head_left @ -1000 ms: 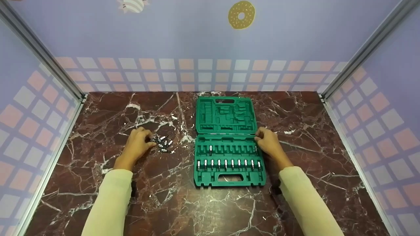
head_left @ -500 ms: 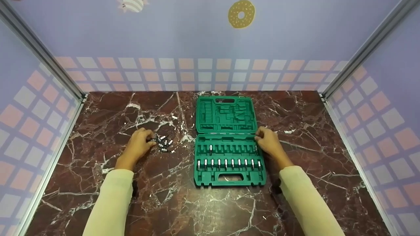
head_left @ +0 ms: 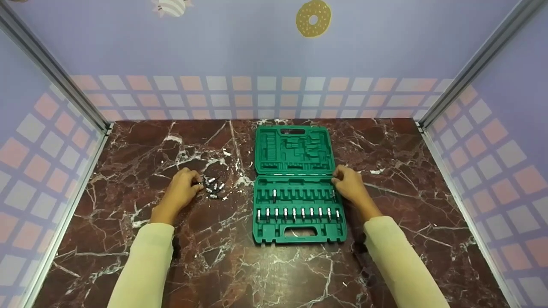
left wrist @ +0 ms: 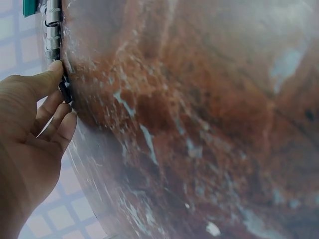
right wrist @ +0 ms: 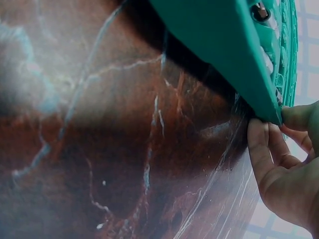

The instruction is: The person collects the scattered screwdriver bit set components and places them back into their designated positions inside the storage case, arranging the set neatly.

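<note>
so, with my left hand (head_left: 182, 186) i pinch the dark end (left wrist: 65, 92) of one small piece, at the near edge of a loose heap of silver-and-black metal bit sockets (head_left: 214, 187). the heap lies to the left of the open green moulded-plastic case (head_left: 329, 234), on the same dark red, white-veined table (head_left: 231, 273). my right hand (head_left: 351, 184) grips the case's right edge by the hinge, the rim held between thumb and fingers.

the front row of upright sockets (head_left: 303, 214), nearest me in the case, looks filled: ten by my count. the back row, closer to the hinge, holds just two, a lone socket (head_left: 274, 195) toward its left end and a darker socket (head_left: 334, 195) at its right end, beside my fingers. the slots between those two have nothing in them.

i'd judge the filling a little over half done, with the back row's middle left. the heap overlaps too much for me to count.
</note>
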### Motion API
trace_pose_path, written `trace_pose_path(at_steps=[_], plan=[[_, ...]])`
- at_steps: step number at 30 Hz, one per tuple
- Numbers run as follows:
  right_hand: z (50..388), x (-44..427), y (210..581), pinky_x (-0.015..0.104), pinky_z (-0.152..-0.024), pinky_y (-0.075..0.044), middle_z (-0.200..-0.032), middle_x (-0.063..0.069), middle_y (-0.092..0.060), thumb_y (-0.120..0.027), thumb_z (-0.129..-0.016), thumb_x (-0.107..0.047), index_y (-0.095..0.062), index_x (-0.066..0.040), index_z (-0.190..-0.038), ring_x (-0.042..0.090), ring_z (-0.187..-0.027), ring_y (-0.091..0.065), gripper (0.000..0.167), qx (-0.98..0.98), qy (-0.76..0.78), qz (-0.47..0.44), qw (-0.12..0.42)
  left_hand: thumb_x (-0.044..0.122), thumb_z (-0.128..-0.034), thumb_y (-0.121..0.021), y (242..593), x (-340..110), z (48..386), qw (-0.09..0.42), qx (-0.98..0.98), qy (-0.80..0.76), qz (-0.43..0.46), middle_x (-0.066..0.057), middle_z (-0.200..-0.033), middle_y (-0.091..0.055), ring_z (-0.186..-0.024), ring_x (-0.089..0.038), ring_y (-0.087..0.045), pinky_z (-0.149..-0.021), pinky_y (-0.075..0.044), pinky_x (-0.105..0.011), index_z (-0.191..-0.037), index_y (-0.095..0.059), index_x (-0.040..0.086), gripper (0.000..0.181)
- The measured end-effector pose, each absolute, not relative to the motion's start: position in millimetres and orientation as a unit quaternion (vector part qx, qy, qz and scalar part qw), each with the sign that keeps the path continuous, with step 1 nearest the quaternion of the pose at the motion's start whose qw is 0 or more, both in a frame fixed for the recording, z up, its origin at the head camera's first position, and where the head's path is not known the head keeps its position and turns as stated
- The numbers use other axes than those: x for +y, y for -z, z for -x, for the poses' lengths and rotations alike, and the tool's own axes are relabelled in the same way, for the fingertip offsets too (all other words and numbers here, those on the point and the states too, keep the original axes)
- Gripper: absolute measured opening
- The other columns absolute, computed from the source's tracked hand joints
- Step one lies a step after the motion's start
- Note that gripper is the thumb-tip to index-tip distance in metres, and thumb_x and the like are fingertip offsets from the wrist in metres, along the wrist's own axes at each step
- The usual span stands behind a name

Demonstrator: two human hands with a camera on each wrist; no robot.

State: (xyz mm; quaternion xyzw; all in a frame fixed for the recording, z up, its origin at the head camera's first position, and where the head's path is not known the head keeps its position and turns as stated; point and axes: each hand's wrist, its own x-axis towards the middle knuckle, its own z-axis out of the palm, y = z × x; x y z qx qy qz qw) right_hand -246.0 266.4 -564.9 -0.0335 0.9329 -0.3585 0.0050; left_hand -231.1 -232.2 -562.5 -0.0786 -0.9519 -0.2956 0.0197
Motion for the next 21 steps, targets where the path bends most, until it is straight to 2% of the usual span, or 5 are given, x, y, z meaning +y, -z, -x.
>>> trace_pose_path(at_steps=[12,15,21], plan=[[247.3,267.5,562.3,0.051,-0.077,-0.052,-0.087,0.016,-0.068,-0.067,-0.093,-0.002,-0.063,-0.002,-0.092,0.031,-0.081,-0.06,0.004,0.933,0.359,0.031,-0.006,-0.001,-0.0881,-0.077,542.1,-216.5,228.2,0.014,-0.935,0.346,0.077,-0.021,-0.096,-0.069,-0.087,-0.034,-0.067,-0.083,-0.058,-0.047,-0.095,-0.066,-0.003,0.012],[247.4,267.7,562.6,0.051,-0.077,-0.052,-0.087,0.016,-0.069,-0.067,-0.093,-0.003,-0.063,-0.001,-0.092,0.032,-0.083,-0.061,0.004,0.933,0.36,0.03,-0.007,0.0,-0.0866,-0.078,537.8,-210.9,227.2,0.022,-0.932,0.352,0.081,-0.019,-0.093,-0.07,-0.084,-0.031,-0.067,-0.08,-0.058,-0.044,-0.093,-0.067,-0.002,0.013],[247.7,266.2,564.3,0.047,-0.076,-0.051,-0.086,0.014,-0.068,-0.066,-0.094,-0.004,-0.064,-0.004,-0.091,0.029,-0.081,-0.058,0.004,0.932,0.363,0.024,0.005,0.0,-0.0845,-0.081,531.8,-202.0,224.7,0.034,-0.923,0.375,0.085,-0.014,-0.088,-0.071,-0.08,-0.024,-0.067,-0.073,-0.055,-0.028,-0.091,-0.067,0.0,0.015]])
